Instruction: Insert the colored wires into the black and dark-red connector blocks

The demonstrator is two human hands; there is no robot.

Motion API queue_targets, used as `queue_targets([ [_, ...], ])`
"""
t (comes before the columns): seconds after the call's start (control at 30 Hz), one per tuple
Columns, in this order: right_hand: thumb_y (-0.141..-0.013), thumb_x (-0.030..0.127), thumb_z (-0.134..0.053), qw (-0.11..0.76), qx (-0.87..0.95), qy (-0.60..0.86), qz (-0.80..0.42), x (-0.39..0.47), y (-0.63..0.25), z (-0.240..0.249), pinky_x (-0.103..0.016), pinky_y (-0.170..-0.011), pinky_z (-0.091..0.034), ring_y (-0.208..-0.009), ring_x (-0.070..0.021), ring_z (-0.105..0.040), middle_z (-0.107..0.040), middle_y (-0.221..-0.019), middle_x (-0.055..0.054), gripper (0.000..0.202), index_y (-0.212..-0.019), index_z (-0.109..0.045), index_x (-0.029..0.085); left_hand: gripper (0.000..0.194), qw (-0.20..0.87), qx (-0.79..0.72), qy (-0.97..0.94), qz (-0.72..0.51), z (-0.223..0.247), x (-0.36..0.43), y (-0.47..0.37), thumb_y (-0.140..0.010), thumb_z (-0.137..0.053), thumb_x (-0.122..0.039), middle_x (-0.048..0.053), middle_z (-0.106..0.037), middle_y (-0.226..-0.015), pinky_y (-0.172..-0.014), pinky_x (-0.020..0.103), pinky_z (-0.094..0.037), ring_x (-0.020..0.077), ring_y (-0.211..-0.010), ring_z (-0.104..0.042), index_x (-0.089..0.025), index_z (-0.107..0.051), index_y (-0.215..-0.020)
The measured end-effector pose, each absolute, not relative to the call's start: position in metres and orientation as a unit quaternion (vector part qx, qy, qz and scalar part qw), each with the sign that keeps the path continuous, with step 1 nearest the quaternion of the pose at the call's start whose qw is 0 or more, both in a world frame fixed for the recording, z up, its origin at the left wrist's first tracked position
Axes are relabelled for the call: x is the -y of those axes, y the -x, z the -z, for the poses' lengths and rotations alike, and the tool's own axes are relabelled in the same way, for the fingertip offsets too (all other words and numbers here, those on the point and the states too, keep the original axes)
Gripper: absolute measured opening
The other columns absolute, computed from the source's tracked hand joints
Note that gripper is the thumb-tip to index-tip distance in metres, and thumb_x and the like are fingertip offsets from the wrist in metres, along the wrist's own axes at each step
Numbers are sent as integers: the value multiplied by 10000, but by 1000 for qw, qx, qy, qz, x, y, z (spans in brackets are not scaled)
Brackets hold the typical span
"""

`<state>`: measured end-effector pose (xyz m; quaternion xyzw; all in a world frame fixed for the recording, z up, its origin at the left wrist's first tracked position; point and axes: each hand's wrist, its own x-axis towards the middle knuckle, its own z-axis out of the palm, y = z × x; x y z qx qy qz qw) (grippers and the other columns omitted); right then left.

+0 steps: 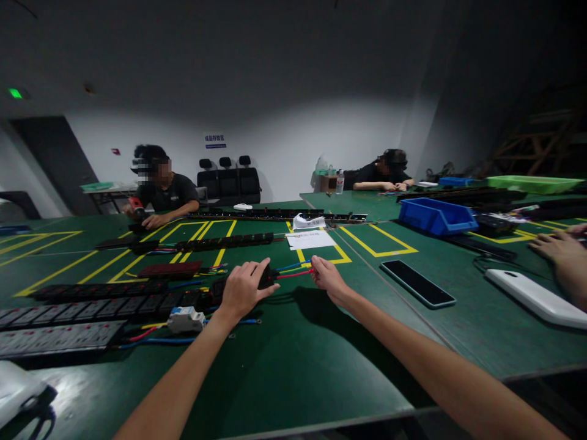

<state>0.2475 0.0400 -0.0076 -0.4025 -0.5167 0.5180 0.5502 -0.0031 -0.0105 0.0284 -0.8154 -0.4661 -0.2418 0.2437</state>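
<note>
Holding the wires (pixel 294 274) out straight seems the step in hand: they stretch above the green table (pixel 293 379) from the end of a black strip (pixel 265 278), which the left hand (pixel 243 287) clasps, to the right hand (pixel 326 278), pinching their tips. The next move calls for steadiness. A white module (pixel 186 319) lies left.

The wearer's one left hand (pixel 242 287) shows at seven o'clock and one right hand (pixel 328 277) at five (the dial centred mid-view), one red wire (pixel 296 274) between them; one phone (pixel 417 284) lies at four, one bottle (pixel 340 182) at two, three seats (pixel 228 184) at ten.
</note>
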Motion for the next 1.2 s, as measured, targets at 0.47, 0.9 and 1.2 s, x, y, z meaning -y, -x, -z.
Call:
queue_targets([
  [0.47, -888, 778, -395, 557, 635, 445, -299, -30, -254, -2, -270, -513, -277, -533, -143, -372, -411, -540, 18, 635, -563, -413, 233, 668, 233, 464, 819, 243, -29, 11, 1, -937, -497, -645, 138, -684, -1105, -821, 387, -464, 275, -987, -626, -163, -542, -1397],
  [0.9, -904, 792, -309, 569, 634, 469, -232, -26, -250, 0, -289, -506, -243, -505, -138, -346, -379, -500, 11, 676, -513, -352, 243, 685, 229, 444, 832, 241, -28, 12, -2, -938, -476, -659, 137, -685, -1092, -817, 396, -459, 276, -974, -623, -150, -545, -1391],
  [1.2, -787, 789, -566, 614, 456, 420, -488, -28, -241, 0, -237, -383, -266, -411, -100, -361, -414, -484, 46, 596, -605, -411, 243, 702, 213, 445, 829, 265, -27, 14, -5, -944, -452, -668, 139, -679, -1123, -822, 391, -474, 274, -993, -629, -138, -530, -1397],
])
